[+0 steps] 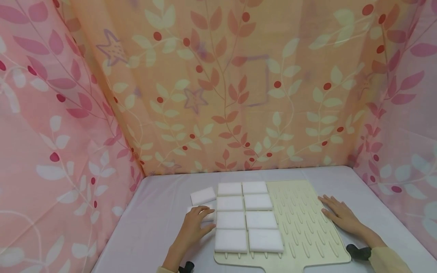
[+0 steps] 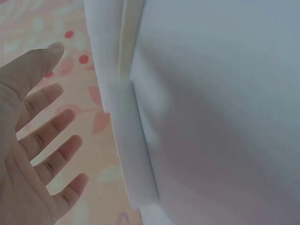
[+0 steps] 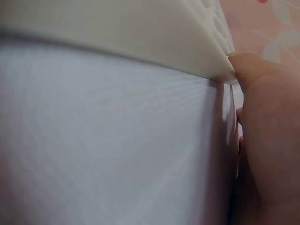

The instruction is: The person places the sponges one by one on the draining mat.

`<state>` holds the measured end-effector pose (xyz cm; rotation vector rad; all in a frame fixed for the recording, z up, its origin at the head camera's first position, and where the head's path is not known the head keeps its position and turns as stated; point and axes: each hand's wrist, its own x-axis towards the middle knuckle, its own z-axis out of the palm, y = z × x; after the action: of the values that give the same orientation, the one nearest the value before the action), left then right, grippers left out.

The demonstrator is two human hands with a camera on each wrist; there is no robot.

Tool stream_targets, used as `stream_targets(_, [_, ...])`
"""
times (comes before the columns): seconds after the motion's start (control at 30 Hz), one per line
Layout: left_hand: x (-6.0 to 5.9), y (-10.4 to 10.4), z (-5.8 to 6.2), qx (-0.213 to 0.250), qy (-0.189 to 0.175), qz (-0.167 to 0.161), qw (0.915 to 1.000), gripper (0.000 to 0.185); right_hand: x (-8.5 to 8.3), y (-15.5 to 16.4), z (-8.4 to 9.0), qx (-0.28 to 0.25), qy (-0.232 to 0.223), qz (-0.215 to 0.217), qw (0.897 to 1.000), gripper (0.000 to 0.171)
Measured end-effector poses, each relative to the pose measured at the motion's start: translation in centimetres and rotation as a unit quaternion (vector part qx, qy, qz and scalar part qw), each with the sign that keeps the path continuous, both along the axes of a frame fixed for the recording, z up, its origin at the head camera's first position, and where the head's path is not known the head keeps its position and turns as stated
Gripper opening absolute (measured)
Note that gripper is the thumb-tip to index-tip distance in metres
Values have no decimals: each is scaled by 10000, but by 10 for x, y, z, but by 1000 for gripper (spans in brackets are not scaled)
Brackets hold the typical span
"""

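From the head view I see my left hand (image 1: 198,222) lying flat near the left edge of the counter (image 1: 157,227), its fingers (image 1: 205,210) straight and resting on top of a white foam pad (image 1: 209,215) that sits just off the left rim of the cream ridged mat (image 1: 307,223). That hand holds nothing; the fingers only press down on the pad, and the left wrist view shows them spread and relaxed (image 2: 51,136) with the pale edge of a pad (image 2: 136,154) close beside. A second loose foam pad (image 1: 203,196) lies just beyond the fingertips, toward the far edge of the counter, tilted slightly and near the mat's far-left corner without, as far as I can tell, touching it. My left hand is plainly the nearer one to both loose pads; the covered pad's long axis runs roughly left to right, across the line of my fingers. On the mat's left half, eight foam pads (image 1: 246,216) sit in two columns of four, edges nearly touching. My right hand (image 1: 339,214) lies open and flat on the counter against the mat's right edge, fingers pointing to the far side, gripping nothing; the right wrist view shows a fingertip (image 3: 253,70) touching the mat's rim (image 3: 140,33). Floral curtain (image 1: 218,83) walls in the counter on three sides.
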<state>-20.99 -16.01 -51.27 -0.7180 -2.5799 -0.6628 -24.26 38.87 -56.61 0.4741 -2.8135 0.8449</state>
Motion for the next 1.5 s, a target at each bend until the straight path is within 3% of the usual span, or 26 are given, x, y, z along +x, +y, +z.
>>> stream_targets(0.27, [-8, -27, -9, 28, -306, 424, 9986, 49, 1, 0, 0, 5, -121, -61, 9999, 55])
stream_targets(0.6, [-16, -54, -10, -14, -760, 851, 9935, 56, 2, -1, 2, -12, -263, -133, 9996, 57])
stream_targets(1.17, [-25, -73, -14, 104, -1003, 578, 9932, 50, 0, 1, -1, 82, -8, -101, 9999, 55])
stream_targets(1.5, [-31, -78, -16, 160, -1386, 525, 9888, 49, -2, 2, -3, 37, -27, -62, 10000, 54])
